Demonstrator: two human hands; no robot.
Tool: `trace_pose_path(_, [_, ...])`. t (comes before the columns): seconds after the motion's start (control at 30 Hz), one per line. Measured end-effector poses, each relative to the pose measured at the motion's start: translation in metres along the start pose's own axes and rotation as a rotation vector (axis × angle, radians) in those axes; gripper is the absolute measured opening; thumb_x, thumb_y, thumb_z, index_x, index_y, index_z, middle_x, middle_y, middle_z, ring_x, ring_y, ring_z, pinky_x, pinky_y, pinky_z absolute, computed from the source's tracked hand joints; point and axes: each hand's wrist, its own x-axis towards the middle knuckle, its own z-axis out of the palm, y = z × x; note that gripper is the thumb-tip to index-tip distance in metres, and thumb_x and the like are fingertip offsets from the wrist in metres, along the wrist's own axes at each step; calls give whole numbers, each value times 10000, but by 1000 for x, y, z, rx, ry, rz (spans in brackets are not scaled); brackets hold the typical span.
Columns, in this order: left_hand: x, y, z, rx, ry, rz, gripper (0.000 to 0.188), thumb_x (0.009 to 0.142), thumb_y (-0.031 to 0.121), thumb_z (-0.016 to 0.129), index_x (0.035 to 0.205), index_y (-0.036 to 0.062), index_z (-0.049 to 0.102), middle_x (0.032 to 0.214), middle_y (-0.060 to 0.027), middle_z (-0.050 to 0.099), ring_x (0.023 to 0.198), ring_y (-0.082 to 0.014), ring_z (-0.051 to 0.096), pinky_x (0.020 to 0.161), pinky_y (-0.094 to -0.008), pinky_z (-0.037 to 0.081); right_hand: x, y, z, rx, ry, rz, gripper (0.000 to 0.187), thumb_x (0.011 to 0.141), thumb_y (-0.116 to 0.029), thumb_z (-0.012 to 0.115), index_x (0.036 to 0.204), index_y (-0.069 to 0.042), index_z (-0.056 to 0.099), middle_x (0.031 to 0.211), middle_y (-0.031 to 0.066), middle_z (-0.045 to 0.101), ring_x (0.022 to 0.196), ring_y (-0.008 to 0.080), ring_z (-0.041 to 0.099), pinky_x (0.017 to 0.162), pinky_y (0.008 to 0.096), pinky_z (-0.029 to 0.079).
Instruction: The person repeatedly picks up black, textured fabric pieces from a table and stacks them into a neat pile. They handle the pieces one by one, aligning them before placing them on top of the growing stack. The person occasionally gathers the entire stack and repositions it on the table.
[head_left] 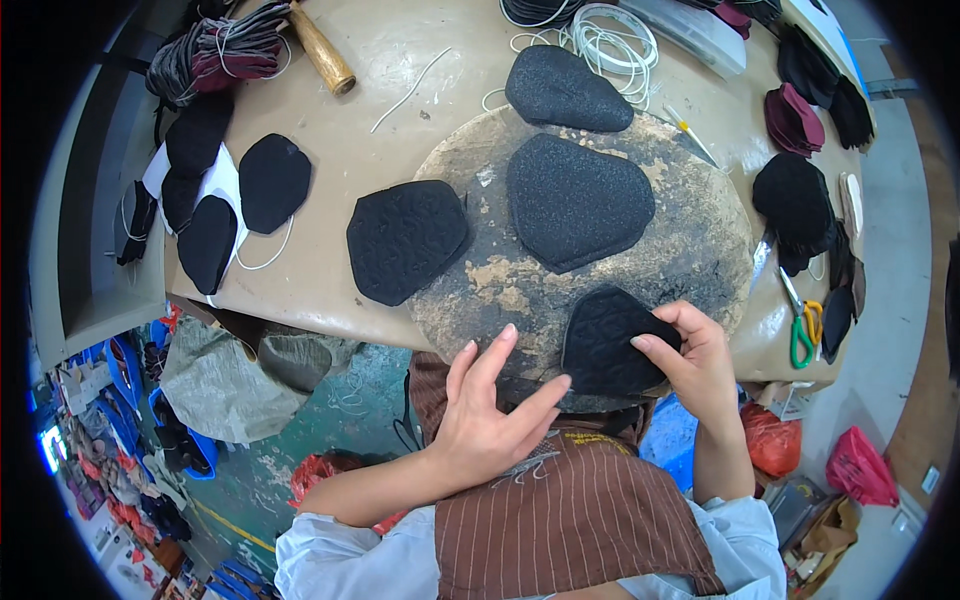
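Observation:
My right hand (700, 365) pinches the right edge of a black quilted fabric piece (608, 345) between thumb and fingers. The piece lies over the near edge of a round, worn board (480, 290). My left hand (490, 420) is spread, its fingers apart, with one fingertip close to the piece's lower left edge; whether it touches, I cannot tell. Farther up the board sit a rounded black foam-like piece (578, 205) and a similar piece (565, 90). Another black quilted piece (405, 243) lies at the board's left edge, partly on the table.
On the tan table (370, 150) lie a wooden handle (325, 55), a bundle of cords (225, 50), a white cord coil (620, 45) and several black pieces (275, 182) at left. Scissors (800, 325) with green and orange handles lie at right, near stacked black pieces (795, 205).

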Motion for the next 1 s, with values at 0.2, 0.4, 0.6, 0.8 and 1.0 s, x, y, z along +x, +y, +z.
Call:
trace_pose_path(0.2, [-3,1,9,141,-139,11,637,678,375,791,1273,261,593,1395,-318,274,1305,-412,327,1012,-558,269,1,-1,0,39,-4,34,216,803,-17,728,972,18,598,858,-3,607,828,43,540,716,212,454])
trace_pose_path(0.4, [10,3,-1,215,-275,152,611,723,470,715,1215,138,573,1431,-239,351,1310,-322,384,1044,-552,208,4,-10,2,139,-15,107,187,801,-47,732,923,6,601,858,34,655,746,60,567,645,234,464])
trace_pose_path(0.6, [71,9,-5,77,-454,197,497,768,532,632,946,76,546,1474,-158,358,1346,-250,370,1080,-534,174,17,-46,-9,-673,1,104,232,722,-145,778,802,-11,606,722,135,572,593,234,564,562,330,440])
trace_pose_path(0.8, [83,7,8,-397,-155,-158,558,707,126,807,1166,36,502,1271,-182,522,1185,-279,512,983,-387,392,0,-31,-16,-344,70,-473,238,698,-78,799,778,-46,577,737,57,583,675,196,597,629,308,481])
trace_pose_path(1.0, [86,-35,-44,-715,401,-382,545,793,31,733,1252,7,439,1219,-110,501,1160,-186,486,1003,-341,397,14,-21,-63,-365,368,-428,249,743,-75,774,933,-40,617,822,71,628,755,158,624,719,284,504])
